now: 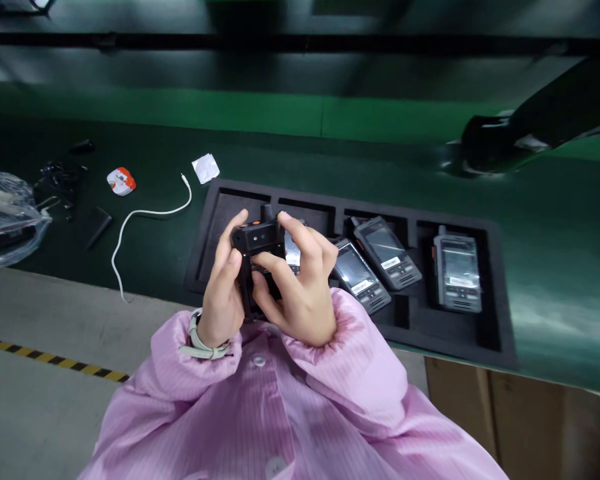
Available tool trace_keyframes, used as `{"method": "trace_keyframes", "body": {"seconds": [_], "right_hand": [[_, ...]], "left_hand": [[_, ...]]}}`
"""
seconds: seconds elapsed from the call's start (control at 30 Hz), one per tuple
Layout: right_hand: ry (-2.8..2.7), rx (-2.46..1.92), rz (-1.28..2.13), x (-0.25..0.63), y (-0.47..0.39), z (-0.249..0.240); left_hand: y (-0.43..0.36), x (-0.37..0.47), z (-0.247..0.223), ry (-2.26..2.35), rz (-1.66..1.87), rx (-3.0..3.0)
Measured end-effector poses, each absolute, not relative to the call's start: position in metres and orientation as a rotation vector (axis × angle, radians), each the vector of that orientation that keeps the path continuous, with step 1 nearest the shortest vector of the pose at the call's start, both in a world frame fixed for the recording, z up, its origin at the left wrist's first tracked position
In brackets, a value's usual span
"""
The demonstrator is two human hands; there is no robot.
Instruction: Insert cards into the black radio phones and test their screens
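A black handheld radio (257,236) with a stub antenna and an orange button is held up in front of my chest, its back towards me and apparently with an open recess. My left hand (223,297) is closed around its left side. My right hand (307,297) grips it too, one finger on the top corner and the others bent into the recess; what those touch is hidden. Behind the hands lies a black foam tray (430,340). Two similar radios (363,275) lie slanted in its middle, another radio (459,272) lies in the right compartment, and one more is partly covered by my right hand.
Left on the green bench (165,167) lie a white cable (145,212), a white paper piece (205,168), an orange-and-white item (121,181), a black block (94,229), dark cords (63,180) and a clear plastic bag (10,220). A black arm-like fixture (490,143) stands at the right.
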State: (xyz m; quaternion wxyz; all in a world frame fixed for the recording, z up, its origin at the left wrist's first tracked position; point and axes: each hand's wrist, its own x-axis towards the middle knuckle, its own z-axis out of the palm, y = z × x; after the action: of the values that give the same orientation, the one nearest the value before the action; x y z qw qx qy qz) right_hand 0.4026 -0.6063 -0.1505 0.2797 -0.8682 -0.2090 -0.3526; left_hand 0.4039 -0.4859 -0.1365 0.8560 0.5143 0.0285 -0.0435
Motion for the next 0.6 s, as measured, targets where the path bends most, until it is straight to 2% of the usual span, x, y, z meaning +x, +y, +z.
{"method": "trace_keyframes", "body": {"seconds": [0.6], "right_hand": [[-0.573, -2.42, -0.895, 0.4022, -0.5973, -0.1477]], "left_hand": [[-0.4771, 0.4025, -0.1416, 0.098, 0.001, 1.145]]}}
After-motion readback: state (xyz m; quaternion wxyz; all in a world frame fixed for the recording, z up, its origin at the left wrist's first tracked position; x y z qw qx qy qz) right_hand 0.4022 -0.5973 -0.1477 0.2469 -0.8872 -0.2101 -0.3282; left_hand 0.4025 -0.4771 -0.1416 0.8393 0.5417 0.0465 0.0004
